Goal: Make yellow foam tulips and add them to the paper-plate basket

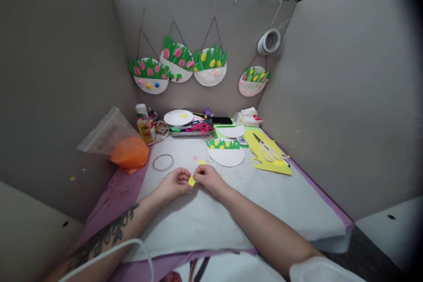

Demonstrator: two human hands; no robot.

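Note:
Close together over the middle of the white-covered table, my left hand (pixel 178 180) and my right hand (pixel 209 177) both pinch one small yellow paper piece (pixel 191 181). Just beyond the fingers lie small yellow and pink paper bits (pixel 195 158). A white paper-plate basket (pixel 226 157) with green paper grass and yellow paper flowers lies flat, past my right hand. To its right, white-handled scissors (pixel 269 151) rest on a cut yellow sheet (pixel 280 167). Left of the hands is a thin ring (pixel 163 162), lying on the table.
An orange-filled zip bag (pixel 128 152) leans at the left wall beside a glue bottle (pixel 145 128). Along the back stand a supply tray (pixel 191 131), a white plate (pixel 178 117), a phone (pixel 222 120) and tissues (pixel 248 117). Finished plate baskets (pixel 210 77) and tape rolls (pixel 269 42) hang behind.

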